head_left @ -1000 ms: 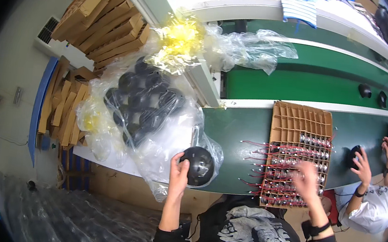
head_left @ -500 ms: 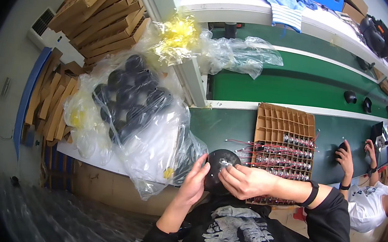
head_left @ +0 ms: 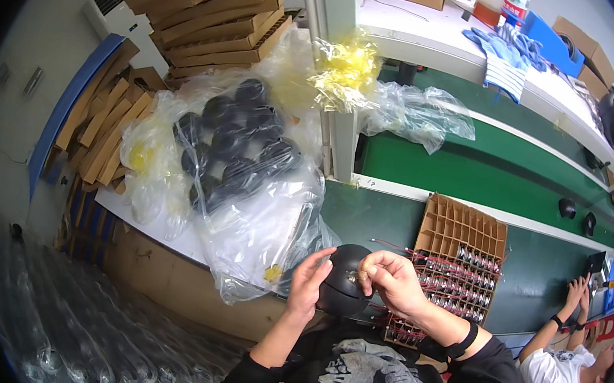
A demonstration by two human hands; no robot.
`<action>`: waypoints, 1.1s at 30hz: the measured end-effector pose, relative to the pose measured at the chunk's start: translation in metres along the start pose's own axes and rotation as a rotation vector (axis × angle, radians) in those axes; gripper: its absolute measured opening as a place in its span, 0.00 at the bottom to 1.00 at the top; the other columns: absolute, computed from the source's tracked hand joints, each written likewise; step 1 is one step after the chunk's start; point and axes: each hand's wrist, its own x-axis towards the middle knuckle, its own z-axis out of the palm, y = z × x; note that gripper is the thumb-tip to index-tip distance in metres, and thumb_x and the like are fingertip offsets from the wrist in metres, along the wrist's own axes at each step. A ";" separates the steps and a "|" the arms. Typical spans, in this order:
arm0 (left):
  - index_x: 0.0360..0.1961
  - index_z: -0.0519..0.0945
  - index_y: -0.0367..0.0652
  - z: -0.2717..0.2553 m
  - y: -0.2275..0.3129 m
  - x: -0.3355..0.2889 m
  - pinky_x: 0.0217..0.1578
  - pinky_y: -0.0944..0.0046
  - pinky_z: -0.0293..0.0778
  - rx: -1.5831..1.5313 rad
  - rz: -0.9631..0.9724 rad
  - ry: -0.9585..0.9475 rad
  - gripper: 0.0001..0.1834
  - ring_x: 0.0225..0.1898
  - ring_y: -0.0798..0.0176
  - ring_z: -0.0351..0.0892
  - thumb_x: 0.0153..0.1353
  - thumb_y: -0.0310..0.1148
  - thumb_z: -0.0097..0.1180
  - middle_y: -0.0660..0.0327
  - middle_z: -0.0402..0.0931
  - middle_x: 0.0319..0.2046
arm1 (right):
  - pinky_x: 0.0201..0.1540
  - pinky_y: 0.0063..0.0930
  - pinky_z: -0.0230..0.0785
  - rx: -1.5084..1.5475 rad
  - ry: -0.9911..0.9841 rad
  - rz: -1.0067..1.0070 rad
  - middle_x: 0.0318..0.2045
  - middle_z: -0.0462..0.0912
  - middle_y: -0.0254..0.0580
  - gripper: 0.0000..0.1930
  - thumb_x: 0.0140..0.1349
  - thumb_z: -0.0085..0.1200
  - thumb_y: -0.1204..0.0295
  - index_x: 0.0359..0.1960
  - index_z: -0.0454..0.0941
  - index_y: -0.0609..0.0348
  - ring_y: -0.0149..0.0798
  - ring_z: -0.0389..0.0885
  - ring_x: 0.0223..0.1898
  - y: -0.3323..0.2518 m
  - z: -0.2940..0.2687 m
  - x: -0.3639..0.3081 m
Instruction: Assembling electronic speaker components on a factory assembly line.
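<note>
A round black shell (head_left: 342, 286), smooth with a seam line across it, is held in front of my chest. My left hand (head_left: 304, 287) grips it from the left, thumb and fingers against its side. At its upper right, my right hand (head_left: 396, 283) is closed in a pinch by a hole in the surface; whatever sits between those fingertips is too small to name. Just right of my hands lies a divided cardboard tray (head_left: 448, 220), several of its cells filled with round metallic parts trailing red wires.
A clear plastic bag (head_left: 257, 239) with several black shells (head_left: 241, 140) covers the white table at left. Cardboard trays (head_left: 212, 24) are stacked behind it. A green conveyor belt (head_left: 458, 177) runs past a white post (head_left: 339, 135). Another person (head_left: 561, 375) works at far right.
The view has shifted, so the bench sits differently in it. The shell has turned, showing its seam, and my right hand has moved to its right edge. The other person's hands have come together.
</note>
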 end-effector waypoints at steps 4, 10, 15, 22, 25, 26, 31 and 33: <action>0.55 0.69 0.36 -0.001 0.006 -0.003 0.50 0.68 0.69 -0.003 0.082 0.032 0.18 0.46 0.68 0.74 0.66 0.31 0.46 0.58 0.75 0.46 | 0.28 0.18 0.63 0.294 -0.101 0.101 0.24 0.71 0.34 0.06 0.65 0.47 0.73 0.31 0.71 0.61 0.27 0.68 0.26 -0.015 0.012 0.012; 0.53 0.70 0.36 -0.003 0.013 -0.004 0.43 0.71 0.70 0.052 0.180 0.059 0.19 0.40 0.69 0.76 0.61 0.27 0.53 0.58 0.77 0.40 | 0.23 0.18 0.60 0.559 -0.230 0.333 0.20 0.66 0.32 0.10 0.62 0.52 0.68 0.29 0.67 0.58 0.27 0.64 0.23 -0.024 0.022 0.022; 0.45 0.77 0.39 -0.042 -0.008 -0.013 0.29 0.76 0.65 0.410 0.454 0.285 0.25 0.26 0.77 0.68 0.43 0.30 0.70 0.69 0.72 0.25 | 0.17 0.18 0.61 -0.007 0.041 -0.095 0.20 0.71 0.34 0.07 0.63 0.51 0.71 0.32 0.71 0.62 0.26 0.67 0.17 -0.079 0.034 0.047; 0.45 0.78 0.42 -0.061 0.022 -0.047 0.34 0.73 0.67 0.650 0.648 0.278 0.28 0.33 0.72 0.67 0.39 0.36 0.72 0.65 0.70 0.35 | 0.23 0.18 0.65 -0.749 0.431 -0.564 0.22 0.75 0.35 0.08 0.64 0.49 0.72 0.34 0.73 0.66 0.23 0.71 0.21 -0.159 -0.046 0.150; 0.46 0.77 0.39 -0.050 0.030 -0.043 0.33 0.73 0.68 0.549 0.663 0.234 0.29 0.34 0.71 0.69 0.41 0.39 0.72 0.65 0.71 0.32 | 0.24 0.18 0.66 -0.820 0.534 -0.741 0.23 0.78 0.38 0.07 0.63 0.49 0.73 0.35 0.75 0.66 0.25 0.74 0.22 -0.170 -0.026 0.184; 0.45 0.77 0.38 -0.051 0.031 -0.045 0.33 0.73 0.68 0.448 0.634 0.238 0.29 0.34 0.71 0.70 0.42 0.39 0.72 0.65 0.72 0.30 | 0.26 0.19 0.68 -0.900 0.510 -0.772 0.26 0.80 0.40 0.07 0.62 0.50 0.74 0.37 0.76 0.65 0.26 0.76 0.24 -0.162 -0.002 0.190; 0.50 0.71 0.33 -0.054 0.030 -0.042 0.34 0.73 0.69 0.261 0.527 0.135 0.35 0.37 0.70 0.74 0.45 0.41 0.71 0.58 0.75 0.37 | 0.45 0.27 0.73 -0.889 0.287 -0.869 0.40 0.80 0.50 0.19 0.58 0.54 0.78 0.51 0.67 0.67 0.37 0.81 0.41 -0.119 0.027 0.197; 0.52 0.68 0.31 -0.053 0.036 -0.042 0.41 0.70 0.70 0.120 0.422 0.077 0.38 0.42 0.66 0.75 0.46 0.42 0.71 0.54 0.75 0.42 | 0.53 0.32 0.68 -0.810 0.165 -0.850 0.50 0.74 0.55 0.27 0.57 0.55 0.75 0.58 0.61 0.66 0.43 0.76 0.51 -0.106 0.026 0.169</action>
